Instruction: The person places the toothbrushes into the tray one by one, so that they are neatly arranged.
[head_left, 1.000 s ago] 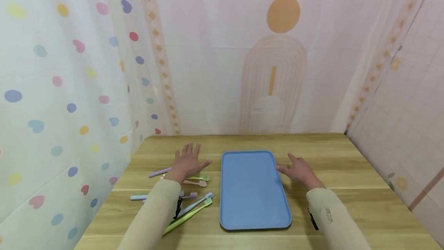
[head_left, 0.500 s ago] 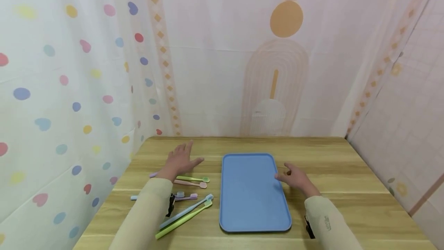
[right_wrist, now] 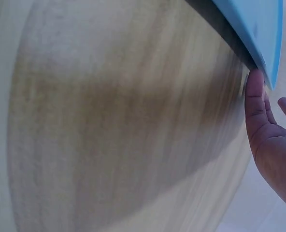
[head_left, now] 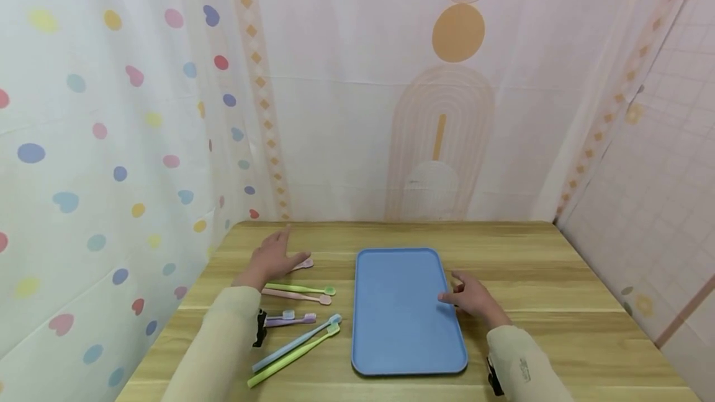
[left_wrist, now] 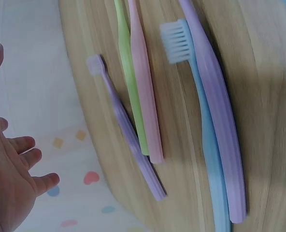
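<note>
My left hand (head_left: pixel 272 260) is spread above the far end of a group of toothbrushes and holds nothing. Beneath and beside it lie a small purple toothbrush (left_wrist: pixel 126 130), a green toothbrush (head_left: pixel 298 288) and a pink toothbrush (left_wrist: pixel 144 87). Closer to me are a light-blue and a purple toothbrush side by side, partly behind the left sleeve in the head view. My right hand (head_left: pixel 472 296) is at the right rim of a blue tray (head_left: pixel 408 315), thumb tip overlapping the edge. In the right wrist view, one straight finger (right_wrist: pixel 255 94) meets the tray's edge.
Another blue toothbrush (head_left: pixel 296 343) and a long green toothbrush (head_left: pixel 293 355) lie slantwise left of the tray, heads toward it. The wooden table (head_left: pixel 536 278) is bordered by a dotted curtain (head_left: pixel 151 160) on the left and a patterned curtain behind.
My left hand has drawn to the left, uncovering more of the toothbrushes. My right hand has come slightly nearer to me, its thumb reaching a bit farther over the tray's rim.
</note>
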`<state>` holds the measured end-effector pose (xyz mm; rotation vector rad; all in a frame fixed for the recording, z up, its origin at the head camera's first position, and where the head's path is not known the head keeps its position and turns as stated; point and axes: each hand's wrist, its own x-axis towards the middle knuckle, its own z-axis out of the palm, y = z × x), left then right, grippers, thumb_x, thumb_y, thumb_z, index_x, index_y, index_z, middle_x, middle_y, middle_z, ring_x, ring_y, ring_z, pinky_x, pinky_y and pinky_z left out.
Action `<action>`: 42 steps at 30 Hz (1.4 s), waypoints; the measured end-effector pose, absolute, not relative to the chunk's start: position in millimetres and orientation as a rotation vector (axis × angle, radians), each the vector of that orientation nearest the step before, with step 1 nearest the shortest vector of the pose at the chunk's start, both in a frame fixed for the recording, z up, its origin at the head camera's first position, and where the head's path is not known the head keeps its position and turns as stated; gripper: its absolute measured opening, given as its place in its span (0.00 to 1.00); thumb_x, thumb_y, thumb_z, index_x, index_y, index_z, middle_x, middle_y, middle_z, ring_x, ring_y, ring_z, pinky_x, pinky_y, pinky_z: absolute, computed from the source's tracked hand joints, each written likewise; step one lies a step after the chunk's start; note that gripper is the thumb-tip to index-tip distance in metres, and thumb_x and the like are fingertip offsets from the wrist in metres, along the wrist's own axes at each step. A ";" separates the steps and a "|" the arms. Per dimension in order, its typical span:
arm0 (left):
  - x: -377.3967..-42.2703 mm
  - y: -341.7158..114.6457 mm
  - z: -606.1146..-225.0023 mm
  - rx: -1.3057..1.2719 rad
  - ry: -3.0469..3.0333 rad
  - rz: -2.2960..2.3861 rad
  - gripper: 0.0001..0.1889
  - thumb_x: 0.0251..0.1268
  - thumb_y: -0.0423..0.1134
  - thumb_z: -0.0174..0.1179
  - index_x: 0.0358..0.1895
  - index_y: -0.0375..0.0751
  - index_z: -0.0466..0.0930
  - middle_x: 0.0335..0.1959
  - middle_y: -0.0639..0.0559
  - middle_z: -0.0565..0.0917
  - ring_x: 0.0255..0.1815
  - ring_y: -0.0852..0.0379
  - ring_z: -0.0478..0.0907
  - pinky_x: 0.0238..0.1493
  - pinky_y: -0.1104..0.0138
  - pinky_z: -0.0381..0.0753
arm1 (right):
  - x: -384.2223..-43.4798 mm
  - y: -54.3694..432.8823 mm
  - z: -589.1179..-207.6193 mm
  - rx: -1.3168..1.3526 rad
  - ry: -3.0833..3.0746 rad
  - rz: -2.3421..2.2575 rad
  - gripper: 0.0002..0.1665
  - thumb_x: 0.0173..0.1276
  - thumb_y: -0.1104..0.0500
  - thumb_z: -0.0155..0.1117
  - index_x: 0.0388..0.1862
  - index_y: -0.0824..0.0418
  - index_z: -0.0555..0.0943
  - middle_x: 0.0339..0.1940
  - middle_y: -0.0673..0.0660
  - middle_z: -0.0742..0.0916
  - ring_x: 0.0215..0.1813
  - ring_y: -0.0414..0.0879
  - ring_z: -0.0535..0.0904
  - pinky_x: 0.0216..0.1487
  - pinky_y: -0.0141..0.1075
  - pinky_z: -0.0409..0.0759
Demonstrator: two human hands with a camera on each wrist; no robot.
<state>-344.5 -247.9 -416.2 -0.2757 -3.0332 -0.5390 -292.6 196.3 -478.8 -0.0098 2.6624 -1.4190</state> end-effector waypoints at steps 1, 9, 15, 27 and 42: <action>-344.5 -249.3 -416.1 -0.272 -3.034 -0.546 0.49 0.69 0.63 0.52 0.77 0.28 0.44 0.73 0.23 0.55 0.72 0.25 0.52 0.65 0.33 0.54 | -292.5 196.0 -479.2 -0.015 2.660 -1.422 0.46 0.61 0.60 0.74 0.72 0.75 0.62 0.50 0.70 0.79 0.39 0.52 0.79 0.36 0.42 0.81; -339.3 -259.6 -416.6 -0.245 -3.068 -0.561 0.49 0.70 0.64 0.51 0.77 0.28 0.44 0.73 0.22 0.54 0.72 0.25 0.51 0.66 0.34 0.54 | -291.2 195.6 -485.9 -0.069 2.658 -1.392 0.45 0.57 0.63 0.77 0.71 0.70 0.67 0.38 0.60 0.79 0.38 0.51 0.75 0.38 0.42 0.78; -333.9 -266.8 -416.0 -0.205 -3.065 -0.618 0.50 0.70 0.65 0.51 0.77 0.28 0.44 0.73 0.22 0.53 0.72 0.25 0.51 0.65 0.33 0.55 | -291.6 195.0 -489.0 -0.107 2.620 -1.427 0.45 0.54 0.69 0.76 0.70 0.73 0.67 0.40 0.61 0.81 0.39 0.50 0.79 0.40 0.43 0.82; -339.3 -270.8 -420.3 -0.194 -3.091 -0.710 0.49 0.72 0.63 0.50 0.78 0.28 0.42 0.73 0.21 0.50 0.72 0.23 0.48 0.66 0.33 0.53 | -284.8 203.5 -486.9 -0.119 2.719 -1.354 0.43 0.53 0.73 0.73 0.69 0.74 0.68 0.37 0.60 0.80 0.39 0.50 0.76 0.41 0.43 0.78; -354.9 -308.3 -442.5 -0.303 -3.057 -0.764 0.39 0.69 0.45 0.59 0.72 0.20 0.54 0.68 0.18 0.60 0.68 0.22 0.57 0.65 0.36 0.59 | -287.2 204.7 -489.8 -0.146 2.770 -1.328 0.45 0.50 0.74 0.74 0.68 0.75 0.69 0.33 0.57 0.80 0.36 0.49 0.75 0.40 0.42 0.77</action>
